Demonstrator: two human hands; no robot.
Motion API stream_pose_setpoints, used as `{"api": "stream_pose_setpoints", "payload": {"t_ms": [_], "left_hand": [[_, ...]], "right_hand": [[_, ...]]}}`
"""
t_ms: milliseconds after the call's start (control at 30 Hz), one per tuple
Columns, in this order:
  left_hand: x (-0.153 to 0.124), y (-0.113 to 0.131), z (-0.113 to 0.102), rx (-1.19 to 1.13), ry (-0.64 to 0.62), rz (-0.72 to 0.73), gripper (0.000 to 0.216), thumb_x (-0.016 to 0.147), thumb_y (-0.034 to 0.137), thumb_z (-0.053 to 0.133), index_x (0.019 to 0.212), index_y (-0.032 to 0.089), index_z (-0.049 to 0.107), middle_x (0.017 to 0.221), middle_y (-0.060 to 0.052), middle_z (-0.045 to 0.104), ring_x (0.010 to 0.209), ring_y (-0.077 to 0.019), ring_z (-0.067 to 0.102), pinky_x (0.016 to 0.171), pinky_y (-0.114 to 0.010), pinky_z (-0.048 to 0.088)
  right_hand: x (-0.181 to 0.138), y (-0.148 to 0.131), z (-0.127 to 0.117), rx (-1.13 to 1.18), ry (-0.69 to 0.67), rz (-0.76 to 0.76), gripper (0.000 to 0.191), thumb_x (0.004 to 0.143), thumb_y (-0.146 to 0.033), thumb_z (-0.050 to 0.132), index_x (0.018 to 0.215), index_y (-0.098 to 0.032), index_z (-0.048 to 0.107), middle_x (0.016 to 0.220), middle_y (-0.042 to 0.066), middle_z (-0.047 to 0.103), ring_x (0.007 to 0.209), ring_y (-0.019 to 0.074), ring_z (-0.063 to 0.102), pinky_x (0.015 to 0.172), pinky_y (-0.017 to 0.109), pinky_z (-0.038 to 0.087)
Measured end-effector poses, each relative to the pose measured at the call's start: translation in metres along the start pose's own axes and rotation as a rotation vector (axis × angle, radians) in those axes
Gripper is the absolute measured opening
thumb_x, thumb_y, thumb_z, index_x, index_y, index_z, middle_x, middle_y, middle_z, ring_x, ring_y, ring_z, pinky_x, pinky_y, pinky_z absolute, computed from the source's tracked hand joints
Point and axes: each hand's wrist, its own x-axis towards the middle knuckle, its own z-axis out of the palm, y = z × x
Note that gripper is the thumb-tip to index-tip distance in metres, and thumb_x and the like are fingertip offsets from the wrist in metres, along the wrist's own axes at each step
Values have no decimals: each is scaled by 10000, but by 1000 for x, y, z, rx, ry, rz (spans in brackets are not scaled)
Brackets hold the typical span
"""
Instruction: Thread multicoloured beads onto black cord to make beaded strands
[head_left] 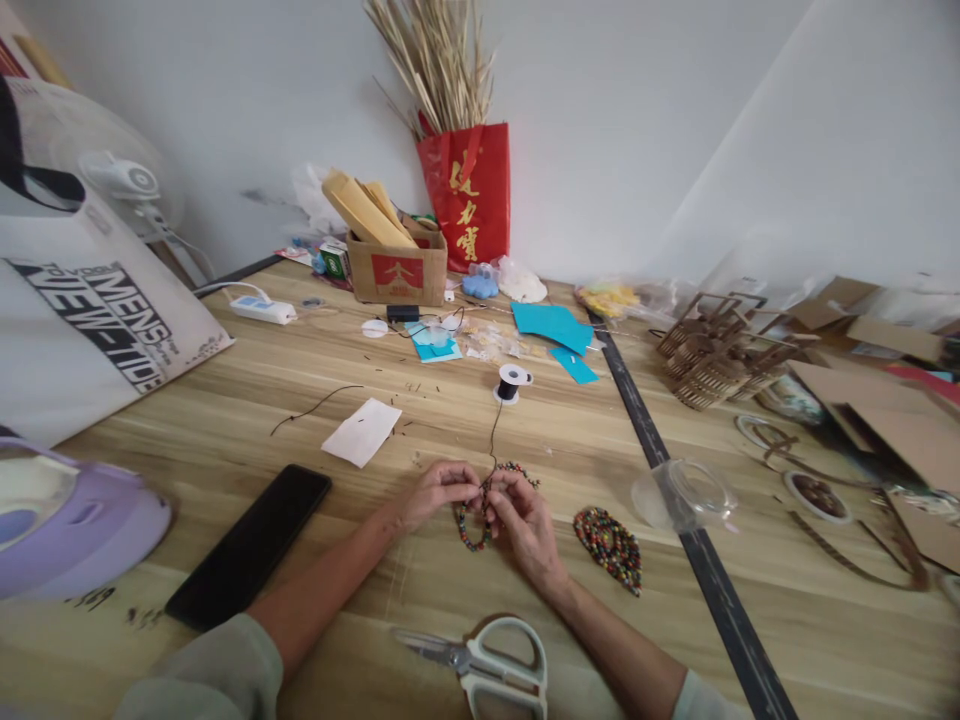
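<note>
A string of multicoloured beads [472, 541] hangs in a loop below my fingertips, and more of it shows behind my right hand. My left hand [446, 490] pinches black cord [493, 440] where it meets the beads. Close against it, my right hand [527, 520] has thumb and fingers closed on the beaded string. The cord runs up from my fingers to a white spool [510, 384] wound with black. To the right of my right hand lies a coiled pile of similar beads [608, 550]. Scissors with white handles [487, 660] rest in front, blades pointing left.
On the left are a black phone [251, 545], a white paper [362, 432] and a purple appliance [82, 520]. A clear plastic cup [684, 495] lies at right. Behind stand a cardboard box [397, 268], a red bag [480, 195] and small woven baskets [712, 355].
</note>
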Motion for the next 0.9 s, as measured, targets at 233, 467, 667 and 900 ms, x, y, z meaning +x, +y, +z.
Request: {"api": "stream_pose_setpoints", "payload": {"t_ms": [233, 467, 667, 900], "left_hand": [[1, -2, -3, 30, 45, 26, 225, 741, 329, 706, 735, 120, 623, 660, 5, 608, 644, -115, 542, 665, -235, 405], [2, -6, -6, 41, 12, 17, 225, 746, 334, 701, 740, 119, 635, 639, 6, 605, 620, -107, 534, 641, -224, 394], [1, -4, -4, 44, 28, 19, 233, 744, 340, 700, 732, 118, 627, 626, 7, 602, 610, -105, 529, 633, -219, 389], [1, -7, -7, 77, 20, -3, 244, 737, 353, 704, 742, 118, 636, 638, 6, 613, 612, -102, 531, 629, -210, 388]], "right_hand": [[1, -1, -1, -31, -10, -5, 283, 820, -440, 663, 846, -163, 609, 649, -6, 580, 522, 83, 480, 436, 172, 395], [2, -3, 0, -48, -29, 10, 272, 807, -423, 681, 799, -157, 622, 614, -11, 585, 487, 73, 458, 429, 169, 380], [3, -5, 1, -34, -14, 55, 297, 774, -444, 699, 784, -158, 621, 619, 5, 613, 489, 85, 492, 404, 163, 398], [6, -6, 0, 34, -33, 108, 338, 709, -432, 758, 861, -160, 626, 623, -11, 599, 488, 85, 507, 385, 159, 415]]}}
